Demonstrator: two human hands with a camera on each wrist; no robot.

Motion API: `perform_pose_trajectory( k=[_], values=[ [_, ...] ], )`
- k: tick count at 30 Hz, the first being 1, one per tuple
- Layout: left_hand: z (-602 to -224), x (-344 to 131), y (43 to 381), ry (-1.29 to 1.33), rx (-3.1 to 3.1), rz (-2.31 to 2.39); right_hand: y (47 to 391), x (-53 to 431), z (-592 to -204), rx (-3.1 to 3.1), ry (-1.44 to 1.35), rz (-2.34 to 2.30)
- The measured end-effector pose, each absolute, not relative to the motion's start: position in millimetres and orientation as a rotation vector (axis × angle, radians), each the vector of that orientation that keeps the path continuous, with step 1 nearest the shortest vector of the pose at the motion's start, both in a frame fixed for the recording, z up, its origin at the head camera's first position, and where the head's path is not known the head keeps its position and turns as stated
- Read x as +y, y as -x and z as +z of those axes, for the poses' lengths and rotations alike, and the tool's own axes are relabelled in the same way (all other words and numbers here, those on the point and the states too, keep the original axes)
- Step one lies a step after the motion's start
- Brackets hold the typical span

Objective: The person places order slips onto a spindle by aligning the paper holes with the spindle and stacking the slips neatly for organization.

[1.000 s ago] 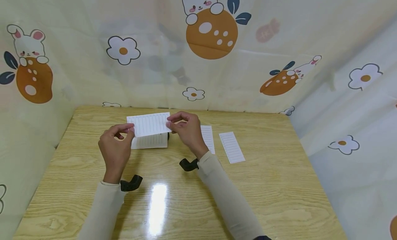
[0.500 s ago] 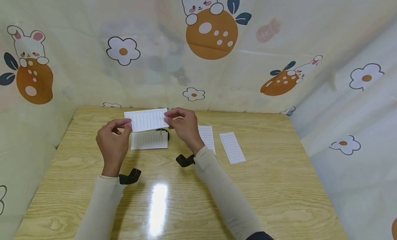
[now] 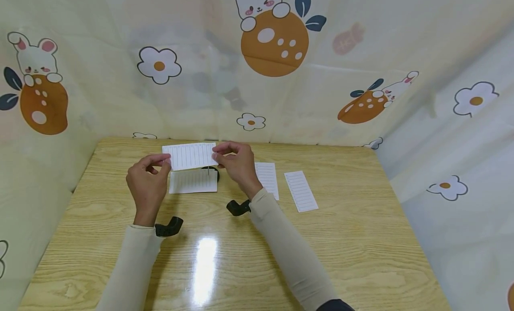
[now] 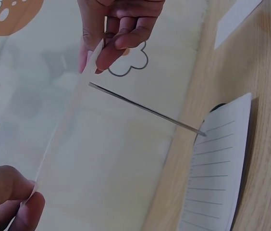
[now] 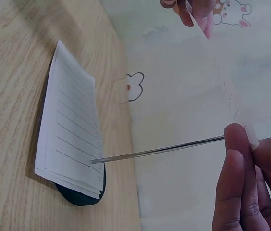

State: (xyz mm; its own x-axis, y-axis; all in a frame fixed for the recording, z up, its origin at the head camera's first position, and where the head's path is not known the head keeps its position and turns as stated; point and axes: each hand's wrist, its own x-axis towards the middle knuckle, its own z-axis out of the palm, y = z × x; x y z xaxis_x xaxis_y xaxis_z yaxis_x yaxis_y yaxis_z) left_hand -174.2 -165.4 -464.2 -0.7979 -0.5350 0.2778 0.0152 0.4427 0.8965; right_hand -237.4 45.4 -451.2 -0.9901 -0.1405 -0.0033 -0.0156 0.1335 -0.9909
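A white lined paper slip (image 3: 190,155) is stretched between my two hands. My left hand (image 3: 147,186) pinches its left end between thumb and fingers, and my right hand (image 3: 239,168) pinches the right end. Beneath the slip stands a thin metal spike (image 4: 145,108) on a dark round base (image 5: 82,196). A few lined slips (image 3: 192,181) are threaded low on this paper spike. In the left wrist view the spike's tip comes close to the held slip near my right fingers; whether it pierces the paper I cannot tell. My right fingers hide the tip in the right wrist view.
Two more lined slips lie right of my right hand: a nearer one (image 3: 267,179), partly covered by the hand and wrist, and a tilted one (image 3: 301,191). The wood-grain table (image 3: 353,239) ends at a printed curtain (image 3: 192,101) behind and at both sides.
Both hands have raised the held slip and shifted it slightly away and left, then lowered it a touch. More of the spike and its base now shows below the slip.
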Motion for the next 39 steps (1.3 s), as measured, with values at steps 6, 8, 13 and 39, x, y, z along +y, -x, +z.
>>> perform_pose_trajectory(
  k=[6,8,13,39],
  values=[
    [-469.4,-165.5,175.0,-0.454,-2.181,-1.357,238.7,44.6,-457.3,2.284,0.141,-2.008],
    [-470.9,-165.7,175.3,-0.459,-2.183,-1.358,238.5,44.7,-457.9,2.285,0.146,-2.01],
    [-474.8,-166.2,176.7,-0.46,-2.19,-1.357,238.6,44.0,-458.6,2.28,0.143,-2.02],
    [-473.3,-167.5,185.1,-0.455,-2.204,-1.383,241.3,44.4,-458.7,2.216,0.207,-2.036]
  ],
)
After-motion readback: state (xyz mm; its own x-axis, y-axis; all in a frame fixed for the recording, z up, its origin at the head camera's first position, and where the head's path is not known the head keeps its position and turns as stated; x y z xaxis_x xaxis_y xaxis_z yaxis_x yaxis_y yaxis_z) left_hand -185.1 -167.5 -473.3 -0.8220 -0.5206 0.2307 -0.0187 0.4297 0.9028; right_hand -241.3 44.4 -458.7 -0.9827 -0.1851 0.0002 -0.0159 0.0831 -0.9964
